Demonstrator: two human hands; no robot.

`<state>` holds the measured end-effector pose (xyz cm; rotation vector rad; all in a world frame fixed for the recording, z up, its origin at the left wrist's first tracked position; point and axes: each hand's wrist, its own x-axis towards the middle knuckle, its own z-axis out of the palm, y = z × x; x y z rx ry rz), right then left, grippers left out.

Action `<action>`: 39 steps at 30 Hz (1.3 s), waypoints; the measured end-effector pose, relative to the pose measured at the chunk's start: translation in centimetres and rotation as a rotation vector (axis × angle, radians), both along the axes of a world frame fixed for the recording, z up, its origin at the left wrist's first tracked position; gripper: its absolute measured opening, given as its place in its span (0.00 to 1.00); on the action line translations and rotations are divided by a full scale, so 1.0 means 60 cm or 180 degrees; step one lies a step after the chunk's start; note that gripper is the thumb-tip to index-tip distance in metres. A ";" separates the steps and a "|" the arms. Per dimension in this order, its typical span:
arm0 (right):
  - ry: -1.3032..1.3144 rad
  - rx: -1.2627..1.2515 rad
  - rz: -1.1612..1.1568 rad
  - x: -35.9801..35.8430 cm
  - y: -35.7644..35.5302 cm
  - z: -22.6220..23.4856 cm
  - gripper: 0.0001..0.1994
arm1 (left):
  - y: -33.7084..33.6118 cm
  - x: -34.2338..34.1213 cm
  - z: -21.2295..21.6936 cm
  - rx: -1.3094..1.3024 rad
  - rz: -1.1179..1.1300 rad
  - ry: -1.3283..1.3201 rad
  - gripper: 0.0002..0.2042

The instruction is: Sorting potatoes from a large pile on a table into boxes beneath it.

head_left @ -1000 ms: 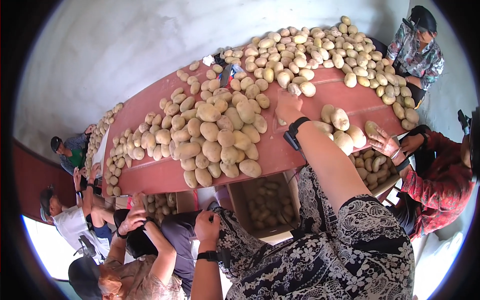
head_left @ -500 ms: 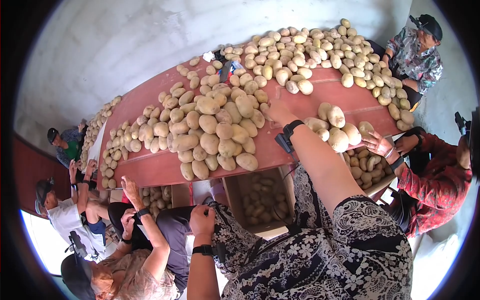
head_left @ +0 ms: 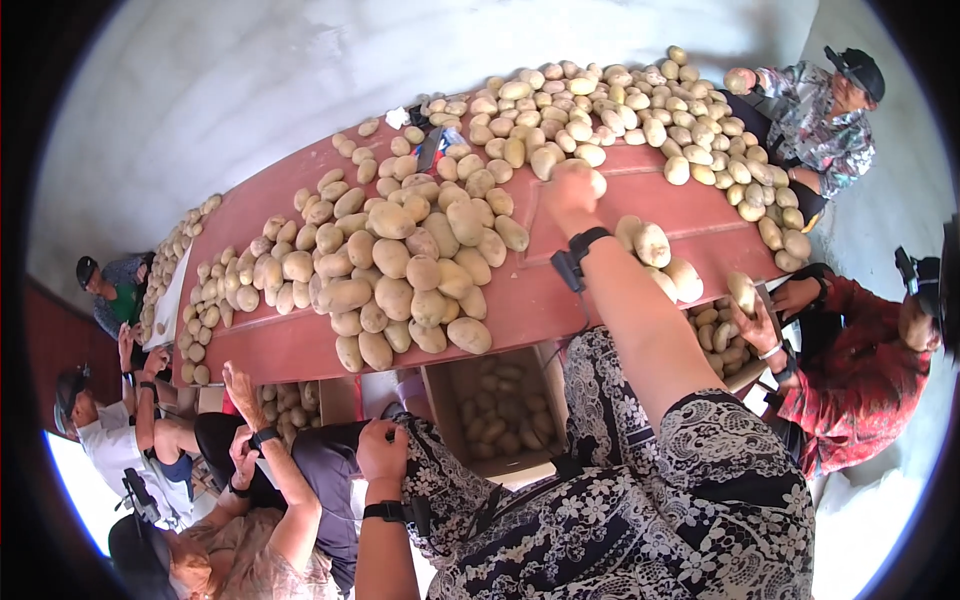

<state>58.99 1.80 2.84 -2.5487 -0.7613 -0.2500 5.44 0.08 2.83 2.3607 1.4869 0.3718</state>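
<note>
My right hand (head_left: 570,192) reaches across the red table, fingers curled over a potato (head_left: 598,184) that shows at its right side. The hand is just in front of the far heap of pale potatoes (head_left: 590,120). To its left lies a large mound of potatoes (head_left: 410,260), and to its right is a small group of potatoes (head_left: 652,245). My left hand (head_left: 382,452) rests low by my knee, its fingers curled closed. What it holds, if anything, is hidden.
The red table (head_left: 270,340) spans the middle. Below its near edge stands a cardboard box (head_left: 455,400) with potatoes inside. At right, a person in red (head_left: 850,370) holds a potato (head_left: 741,292) above another box. Other people sit at left and far right.
My right hand has moved away from the mound's right edge, farther over the table, and now has a potato. The person in red has lifted a potato. My left hand stays put.
</note>
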 end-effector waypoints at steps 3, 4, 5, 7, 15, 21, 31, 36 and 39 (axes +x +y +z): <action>0.0324 -0.0562 -0.0391 0.038 -0.023 0.031 0.22 | 0.004 -0.006 -0.002 -0.0359 0.0184 0.0009 0.10; 0.0614 -0.0544 -0.0256 0.046 -0.031 0.036 0.23 | 0.004 -0.007 -0.003 -0.0392 0.0252 0.0028 0.10; 0.0926 -0.0531 -0.0174 0.051 -0.035 0.039 0.25 | 0.004 -0.006 -0.003 -0.0463 0.0267 0.0048 0.10; 0.1099 -0.0441 -0.0104 0.057 -0.045 0.037 0.27 | 0.006 -0.006 -0.002 -0.0524 0.0293 0.0070 0.10; 0.1447 0.1123 -0.1217 0.043 -0.040 0.002 0.35 | 0.004 -0.002 0.001 -0.0484 0.0212 0.0137 0.10; 0.1176 0.2051 0.0017 -0.042 0.079 0.007 0.23 | 0.001 -0.003 0.000 -0.0351 0.0149 0.0048 0.10; 0.1410 0.0503 0.1232 -0.087 0.086 0.011 0.20 | 0.004 -0.005 0.002 -0.0483 0.0182 -0.0019 0.10; 0.1008 0.0185 0.0435 -0.020 0.066 0.019 0.18 | 0.004 -0.003 0.004 -0.0423 0.0210 -0.0016 0.10; 0.0501 -0.0110 -0.0155 -0.006 0.037 0.010 0.19 | 0.004 -0.003 0.004 -0.0505 0.0241 0.0032 0.09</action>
